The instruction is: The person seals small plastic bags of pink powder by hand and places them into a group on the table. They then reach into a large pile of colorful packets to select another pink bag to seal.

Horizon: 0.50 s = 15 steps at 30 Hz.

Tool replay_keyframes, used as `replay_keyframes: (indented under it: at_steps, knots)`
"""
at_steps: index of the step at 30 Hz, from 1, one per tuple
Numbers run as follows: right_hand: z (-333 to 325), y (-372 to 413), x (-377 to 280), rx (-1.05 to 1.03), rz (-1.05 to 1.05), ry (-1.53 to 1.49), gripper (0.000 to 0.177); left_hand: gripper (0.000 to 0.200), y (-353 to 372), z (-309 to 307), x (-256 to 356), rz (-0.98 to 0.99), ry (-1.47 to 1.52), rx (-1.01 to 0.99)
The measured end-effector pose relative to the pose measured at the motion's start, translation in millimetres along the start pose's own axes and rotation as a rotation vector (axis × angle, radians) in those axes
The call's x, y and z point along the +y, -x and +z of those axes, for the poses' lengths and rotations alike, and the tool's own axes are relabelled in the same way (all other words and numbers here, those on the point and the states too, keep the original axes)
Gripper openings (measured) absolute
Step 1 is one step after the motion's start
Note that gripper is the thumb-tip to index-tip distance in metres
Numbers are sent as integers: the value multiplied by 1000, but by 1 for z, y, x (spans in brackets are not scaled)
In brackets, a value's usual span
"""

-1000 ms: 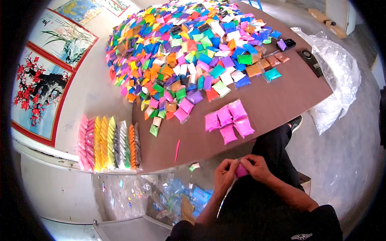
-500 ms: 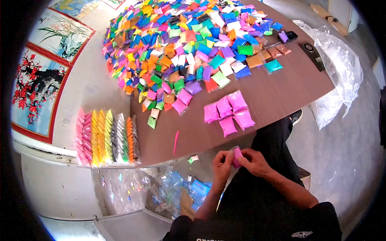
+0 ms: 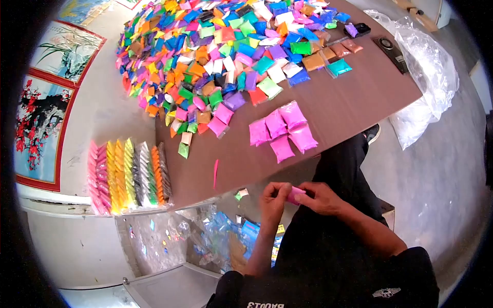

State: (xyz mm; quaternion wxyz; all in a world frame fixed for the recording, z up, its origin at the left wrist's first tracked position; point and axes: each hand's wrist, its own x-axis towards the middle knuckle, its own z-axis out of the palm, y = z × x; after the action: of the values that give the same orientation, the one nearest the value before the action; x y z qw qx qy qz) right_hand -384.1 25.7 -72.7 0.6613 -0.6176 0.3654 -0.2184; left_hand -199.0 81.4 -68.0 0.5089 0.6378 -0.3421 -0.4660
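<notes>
Above my lap, just off the table edge, a small pink packet [image 3: 295,195] is pinched between both hands. My left hand [image 3: 273,199] grips its left end with thumb and fingers. The right end is held by my right hand [image 3: 319,198], whose fingers partly cover it. Several similar pink packets [image 3: 276,123] lie grouped flat on the brown table [image 3: 226,149] beyond my hands. Left of them on the tabletop is a thin pink strip [image 3: 215,173].
A large heap of multicoloured packets [image 3: 221,66] covers the far table. Rows of coloured packets [image 3: 126,174] stand at the left edge. A black device [image 3: 391,54] and clear plastic bag [image 3: 423,77] are at right. Plastic litter [image 3: 221,236] lies below.
The view has shifted, so the table things appear a little lower left. My hands have tilted the pink packet from nearly upright to more level, still gripping it.
</notes>
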Motion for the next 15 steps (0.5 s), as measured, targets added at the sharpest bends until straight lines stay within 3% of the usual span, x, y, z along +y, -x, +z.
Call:
replay_keyframes:
  at_steps: [6,9,15]
  knots:
    - [5,-3,18,39,-46,-5,34,15,5,-1,16,-103,-149,-100]
    - [6,-3,18,51,-91,17,33,15,5,-6,11,-64,-188,-184]
    - [2,-2,3,21,-63,8,34,11,0,-9,-14,28,-72,-114]
